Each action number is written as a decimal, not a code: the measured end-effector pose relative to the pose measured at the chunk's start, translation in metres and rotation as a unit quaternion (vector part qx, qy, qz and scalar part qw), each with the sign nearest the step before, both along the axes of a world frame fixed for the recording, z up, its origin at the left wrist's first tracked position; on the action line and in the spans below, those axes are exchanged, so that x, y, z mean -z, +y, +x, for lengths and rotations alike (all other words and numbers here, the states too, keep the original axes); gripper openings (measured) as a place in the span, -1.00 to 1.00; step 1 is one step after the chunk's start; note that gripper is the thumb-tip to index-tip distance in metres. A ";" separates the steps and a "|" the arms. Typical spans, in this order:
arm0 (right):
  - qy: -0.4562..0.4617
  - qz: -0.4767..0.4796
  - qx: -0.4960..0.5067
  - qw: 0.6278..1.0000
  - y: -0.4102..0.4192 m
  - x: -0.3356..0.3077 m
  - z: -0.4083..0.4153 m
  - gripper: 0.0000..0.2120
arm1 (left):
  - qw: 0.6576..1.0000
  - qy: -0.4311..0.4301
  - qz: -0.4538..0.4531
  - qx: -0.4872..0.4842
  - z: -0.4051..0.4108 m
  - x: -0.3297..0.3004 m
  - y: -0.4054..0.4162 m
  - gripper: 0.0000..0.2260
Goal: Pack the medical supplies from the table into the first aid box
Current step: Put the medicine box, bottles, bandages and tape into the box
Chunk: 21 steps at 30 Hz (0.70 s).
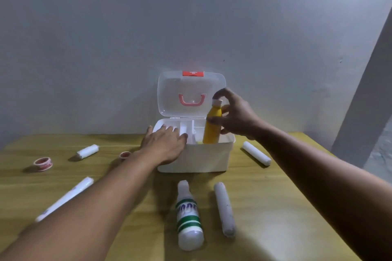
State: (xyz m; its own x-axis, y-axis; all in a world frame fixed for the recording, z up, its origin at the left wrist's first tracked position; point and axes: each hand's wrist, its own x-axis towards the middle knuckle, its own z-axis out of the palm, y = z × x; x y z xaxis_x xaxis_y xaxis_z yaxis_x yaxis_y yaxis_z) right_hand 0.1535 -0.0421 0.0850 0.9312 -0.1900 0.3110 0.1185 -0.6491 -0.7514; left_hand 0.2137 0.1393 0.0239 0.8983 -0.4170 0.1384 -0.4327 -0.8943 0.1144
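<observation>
The white first aid box (203, 157) stands open at the table's far middle, its clear lid (169, 91) upright with a pink handle. My right hand (235, 116) grips a yellow bottle (212, 127) with a white cap, upright, its base lowered into the box's right side. My left hand (163, 144) rests flat on the box's left rim and inner tray (186, 128). On the table lie a white bottle with green stripes (188, 216), several white bandage rolls (224, 207) (256, 152) (88, 151), and two red-and-white tape rolls (43, 163) (125, 154).
A long white wrapped roll (65, 197) lies at the left, partly under my left forearm. The wooden table (275, 207) ends against a grey wall behind the box. Its right edge runs diagonally past my right arm.
</observation>
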 end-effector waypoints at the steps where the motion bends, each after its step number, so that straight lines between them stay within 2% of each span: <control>1: 0.012 0.000 -0.004 1.000 0.003 0.005 0.003 -0.56 | 1.000 0.003 -0.015 -0.004 -0.003 -0.001 -0.001 -0.51; 3: 0.040 -0.011 -0.011 0.999 0.007 0.015 0.009 -0.63 | 0.999 0.010 -0.033 -0.009 -0.006 -0.003 -0.003 -0.56; 7: 0.051 -0.030 -0.024 0.998 0.012 0.028 0.017 -0.69 | 1.000 0.009 -0.029 -0.007 -0.005 -0.002 -0.002 -0.53; 10: 0.047 -0.077 -0.030 0.995 0.017 0.030 0.019 -0.67 | 1.000 0.004 -0.021 0.000 -0.003 0.000 -0.002 -0.52; 13: 0.045 -0.083 -0.026 0.995 0.018 0.028 0.018 -0.64 | 1.000 0.001 -0.015 0.006 -0.001 0.002 -0.001 -0.52; 17: 0.067 -0.115 -0.027 0.991 0.016 0.021 0.009 -0.50 | 0.997 -0.067 -0.014 0.022 -0.003 0.003 0.001 -0.46; 19: 0.024 -0.153 -0.009 0.988 0.018 0.015 -0.002 -0.50 | 0.993 -0.110 -0.031 0.040 -0.009 0.003 0.003 -0.45; 21: -0.050 -0.177 0.023 0.983 0.025 0.009 -0.021 -0.61 | 0.985 -0.133 -0.077 0.073 -0.016 0.002 0.004 -0.49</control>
State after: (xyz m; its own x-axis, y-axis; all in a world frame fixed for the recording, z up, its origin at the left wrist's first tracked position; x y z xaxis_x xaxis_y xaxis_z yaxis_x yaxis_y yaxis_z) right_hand 0.1328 -0.0169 0.0759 0.8857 -0.0945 0.4545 0.1451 -0.8737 -0.4643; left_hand 0.1977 0.1432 0.0220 0.7543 -0.4939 0.4326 -0.5877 -0.8017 0.1094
